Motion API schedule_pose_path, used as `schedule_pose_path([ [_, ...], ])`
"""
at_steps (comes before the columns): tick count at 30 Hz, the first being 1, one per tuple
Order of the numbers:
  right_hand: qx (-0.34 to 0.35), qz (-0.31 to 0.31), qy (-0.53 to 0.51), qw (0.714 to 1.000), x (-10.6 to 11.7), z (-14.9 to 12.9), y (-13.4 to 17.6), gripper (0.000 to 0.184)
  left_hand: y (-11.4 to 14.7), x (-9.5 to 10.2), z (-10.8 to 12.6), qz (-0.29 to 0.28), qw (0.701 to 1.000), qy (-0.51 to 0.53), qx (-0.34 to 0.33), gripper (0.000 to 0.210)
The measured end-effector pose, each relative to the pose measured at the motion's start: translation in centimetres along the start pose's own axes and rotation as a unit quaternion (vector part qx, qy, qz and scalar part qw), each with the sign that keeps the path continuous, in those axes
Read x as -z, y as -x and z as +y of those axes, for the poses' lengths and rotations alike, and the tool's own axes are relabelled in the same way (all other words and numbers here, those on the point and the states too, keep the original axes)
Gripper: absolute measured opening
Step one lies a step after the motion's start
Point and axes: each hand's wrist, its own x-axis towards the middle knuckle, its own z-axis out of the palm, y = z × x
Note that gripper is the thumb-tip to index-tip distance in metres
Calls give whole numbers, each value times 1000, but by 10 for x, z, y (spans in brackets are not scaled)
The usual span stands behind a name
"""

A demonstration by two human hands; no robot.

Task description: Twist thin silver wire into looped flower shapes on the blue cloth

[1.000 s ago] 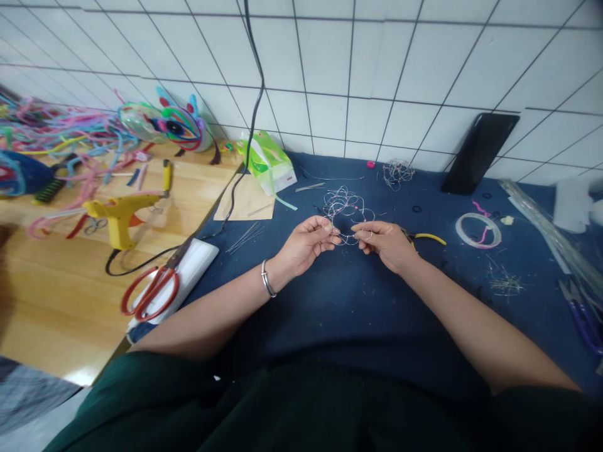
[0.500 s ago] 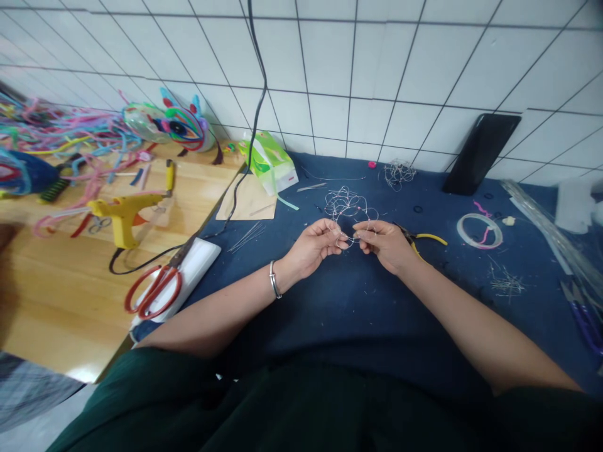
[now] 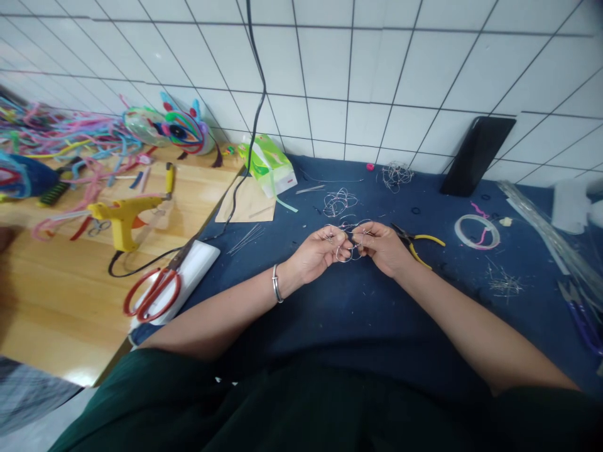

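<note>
Thin looped wire (image 3: 346, 253) is pinched between the fingertips of both hands over the dark blue tabletop. My left hand (image 3: 321, 251), with a silver bangle at its wrist, grips the wire's left side. On its right side, my right hand (image 3: 380, 247) is closed on the same wire, and the fingertips of the two hands almost meet. Fingers cover part of the loops. Just beyond lies a separate bundle of wire loops (image 3: 340, 202) on the table. Yellow-handled pliers (image 3: 419, 240) rest beside my right hand, partly behind it.
Left on the wooden table are a yellow glue gun (image 3: 123, 220) and red-handled scissors (image 3: 154, 292) on a white box. A phone (image 3: 478, 156) leans on the tiled wall. Further right are a clear ring-shaped coil (image 3: 477, 216), wire scraps (image 3: 505, 282) and purple-handled scissors (image 3: 584, 323).
The wire in my hands has turned and now hangs nearer me, below the fingertips. The bundle beyond now shows apart from it. Both hands keep their pinch.
</note>
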Motion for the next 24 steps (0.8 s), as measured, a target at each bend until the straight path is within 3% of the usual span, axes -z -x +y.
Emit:
schedule_pose_path([
  [13, -29, -15, -26, 999, 5, -8, 0, 23, 5, 11, 15, -37, 999, -24, 18, 15],
  [24, 7, 4, -44, 999, 1, -7, 3, 18, 7, 12, 21, -47, 998, -49, -8, 14],
])
